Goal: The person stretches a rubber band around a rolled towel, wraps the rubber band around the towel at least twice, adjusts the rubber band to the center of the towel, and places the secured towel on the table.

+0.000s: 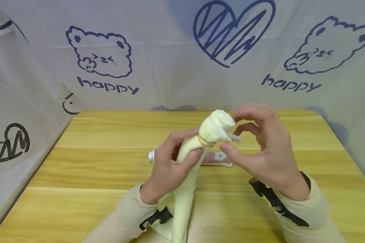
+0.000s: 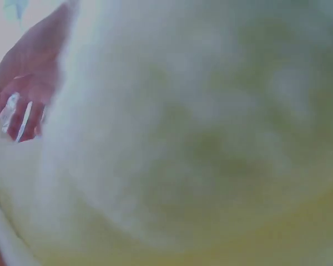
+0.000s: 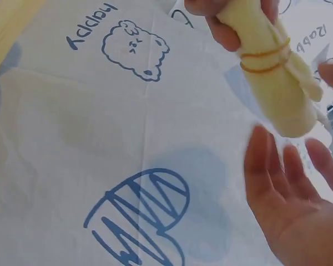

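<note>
Above the middle of the wooden table (image 1: 94, 168), a person's left hand (image 1: 167, 165) grips a rolled pale-yellow towel (image 1: 200, 141) around its lower shaft, fingers and thumb curled about it just below a yellow rubber band (image 1: 204, 141) that cinches the roll near its top. The towel's long axis runs from the near edge of the table, where its loose end trails between the two sleeves, up and slightly right to a bulbous, bunched head. To the right of that head, the right hand (image 1: 261, 148) hovers with fingers loosely spread and holding nothing, fingertips just beside the bunched end. Flat on the table beyond the towel lies a small white strip with a flower mark (image 1: 220, 158). A printed cloth backdrop (image 1: 182, 67) rings the far side.
</note>
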A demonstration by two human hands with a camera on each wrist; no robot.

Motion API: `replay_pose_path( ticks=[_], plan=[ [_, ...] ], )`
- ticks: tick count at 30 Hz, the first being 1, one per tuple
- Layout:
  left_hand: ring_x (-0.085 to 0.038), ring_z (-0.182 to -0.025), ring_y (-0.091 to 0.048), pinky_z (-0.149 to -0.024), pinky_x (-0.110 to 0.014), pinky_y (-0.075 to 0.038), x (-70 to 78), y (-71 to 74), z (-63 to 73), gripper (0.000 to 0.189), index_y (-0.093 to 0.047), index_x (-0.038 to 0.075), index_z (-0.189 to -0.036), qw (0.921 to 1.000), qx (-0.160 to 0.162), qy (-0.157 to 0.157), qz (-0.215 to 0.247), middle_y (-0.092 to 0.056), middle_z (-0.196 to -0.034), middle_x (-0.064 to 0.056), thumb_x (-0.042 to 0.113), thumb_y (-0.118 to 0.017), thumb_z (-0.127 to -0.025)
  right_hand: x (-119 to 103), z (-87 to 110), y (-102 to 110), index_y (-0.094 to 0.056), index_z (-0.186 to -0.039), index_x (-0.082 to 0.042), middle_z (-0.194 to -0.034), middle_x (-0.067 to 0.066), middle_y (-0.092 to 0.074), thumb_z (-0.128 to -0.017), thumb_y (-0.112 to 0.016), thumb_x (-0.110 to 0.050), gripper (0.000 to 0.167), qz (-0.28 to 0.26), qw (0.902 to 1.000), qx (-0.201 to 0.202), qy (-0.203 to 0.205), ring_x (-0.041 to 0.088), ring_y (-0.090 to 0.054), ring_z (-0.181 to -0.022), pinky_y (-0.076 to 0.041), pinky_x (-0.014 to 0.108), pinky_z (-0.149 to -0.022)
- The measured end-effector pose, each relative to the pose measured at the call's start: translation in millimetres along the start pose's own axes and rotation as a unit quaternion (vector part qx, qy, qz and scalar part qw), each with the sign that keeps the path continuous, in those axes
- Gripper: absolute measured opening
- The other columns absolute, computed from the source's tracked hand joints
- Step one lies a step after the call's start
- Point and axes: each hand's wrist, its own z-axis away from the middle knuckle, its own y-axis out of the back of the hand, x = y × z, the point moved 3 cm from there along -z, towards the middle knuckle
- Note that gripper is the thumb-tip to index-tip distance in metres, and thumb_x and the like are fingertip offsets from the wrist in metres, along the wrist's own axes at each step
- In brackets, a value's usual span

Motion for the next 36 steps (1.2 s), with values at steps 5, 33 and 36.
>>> replay_pose_path(
  ticks=[5,33,36],
  plan=[
    [-0.004,-0.081,-0.071,-0.060,-0.029,-0.062,3.1,0.2,-1.6,0.041,-0.054,-0.012,-0.132,0.9905,0.071,0.097,0.066,-0.069,-0.111,-0.033,0.007,-0.066,-0.098,-3.3,3.9,-4.3,-0.060,-0.093,0.015,-0.090,0.010,-0.065,-0.089,-0.081,-0.012,0.034,-0.034,0.9950,0.046,0.081,0.012,-0.062,-0.085,-0.056,0.015,-0.080],
    [-0.012,-0.074,-0.069,-0.064,-0.032,-0.064,33.9,-44.9,-5.4,0.035,-0.031,0.014,-0.147,0.9055,-0.002,0.287,0.312,-0.066,-0.101,-0.016,0.019,-0.038,-0.113,-8.0,3.6,-7.0,-0.073,-0.087,-0.001,-0.084,0.008,-0.074,-0.096,-0.066,-0.019,0.021,0.172,0.9767,0.060,0.114,0.017,-0.069,-0.076,-0.056,0.010,-0.084],
    [-0.012,-0.072,-0.068,-0.063,-0.032,-0.064,29.8,-45.8,-3.4,0.039,-0.033,0.018,-0.145,0.9047,0.006,0.306,0.297,-0.067,-0.099,-0.009,0.016,-0.047,-0.109,-5.9,3.0,-7.9,-0.071,-0.087,-0.002,-0.083,0.007,-0.073,-0.095,-0.064,-0.018,0.020,0.186,0.9738,0.053,0.120,0.018,-0.068,-0.074,-0.056,0.011,-0.082]
  ],
)
